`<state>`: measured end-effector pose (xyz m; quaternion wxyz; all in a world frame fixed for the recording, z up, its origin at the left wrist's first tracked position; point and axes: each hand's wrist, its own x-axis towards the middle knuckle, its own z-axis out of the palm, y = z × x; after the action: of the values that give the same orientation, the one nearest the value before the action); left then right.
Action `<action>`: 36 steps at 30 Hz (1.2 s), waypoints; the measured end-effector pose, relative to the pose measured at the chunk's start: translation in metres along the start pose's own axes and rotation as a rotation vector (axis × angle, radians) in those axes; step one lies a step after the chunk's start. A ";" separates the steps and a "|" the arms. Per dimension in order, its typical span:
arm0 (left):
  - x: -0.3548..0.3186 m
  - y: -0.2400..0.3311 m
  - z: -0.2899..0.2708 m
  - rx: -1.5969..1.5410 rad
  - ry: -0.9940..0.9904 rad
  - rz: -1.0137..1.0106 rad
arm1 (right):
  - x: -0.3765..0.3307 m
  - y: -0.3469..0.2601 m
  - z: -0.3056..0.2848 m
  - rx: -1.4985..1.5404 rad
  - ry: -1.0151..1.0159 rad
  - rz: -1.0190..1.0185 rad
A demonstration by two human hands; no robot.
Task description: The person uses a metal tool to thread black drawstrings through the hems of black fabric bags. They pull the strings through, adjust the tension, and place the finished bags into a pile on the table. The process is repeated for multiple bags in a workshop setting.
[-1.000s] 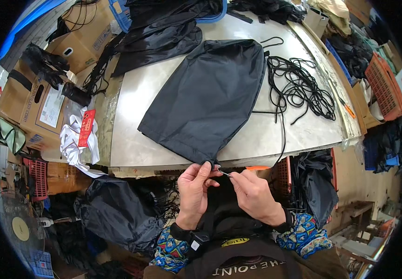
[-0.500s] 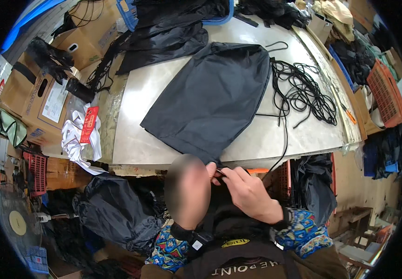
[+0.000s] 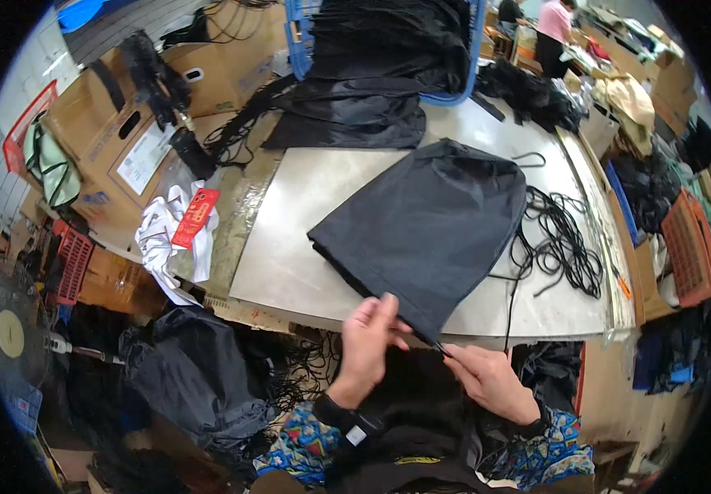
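Observation:
A black fabric bag (image 3: pixel 429 222) lies flat on the pale tabletop, its lower corner reaching past the front edge toward me. My right hand (image 3: pixel 491 380) is closed in a pinch at that corner. A thin dark piece shows at its fingertips, and I cannot make out whether it is cord or cloth. My left hand (image 3: pixel 364 350) is beside the bag's lower left edge, thumb and fingers apart, fingertips at the cloth. A heap of black cord (image 3: pixel 565 247) lies right of the bag, with one strand hanging over the front edge near my right hand.
Behind the bag, a blue basket (image 3: pixel 446 99) holds stacked black cloth (image 3: pixel 347 115). Cardboard boxes (image 3: pixel 113 152) and white strips with a red tag (image 3: pixel 197 218) are at left. A fan (image 3: pixel 10 333) stands lower left. An orange-red crate (image 3: pixel 691 247) is at right; people work far back.
My left hand has come away from the right and opened out, now along the bag's edge. The right hand still pinches the corner. The view has shifted, showing more of the far side.

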<state>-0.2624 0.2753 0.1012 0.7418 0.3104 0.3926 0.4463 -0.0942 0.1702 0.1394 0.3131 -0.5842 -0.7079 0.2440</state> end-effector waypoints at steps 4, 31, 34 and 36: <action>0.023 0.028 -0.036 -0.024 0.089 0.150 | -0.012 -0.016 -0.033 0.022 -0.092 0.090; 0.024 0.011 0.007 1.778 -0.451 1.320 | 0.015 0.021 -0.072 0.891 1.285 -0.097; 0.056 0.027 -0.031 2.092 -0.366 1.140 | -0.084 0.097 -0.120 0.783 1.704 0.133; 0.084 0.053 -0.066 2.093 -0.351 1.011 | -0.190 0.141 -0.163 0.868 1.765 0.072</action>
<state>-0.3163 0.3802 0.0859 -0.0923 0.9464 0.2926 0.1011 0.1428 0.0090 0.1213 0.9091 -0.4124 -0.0507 -0.0317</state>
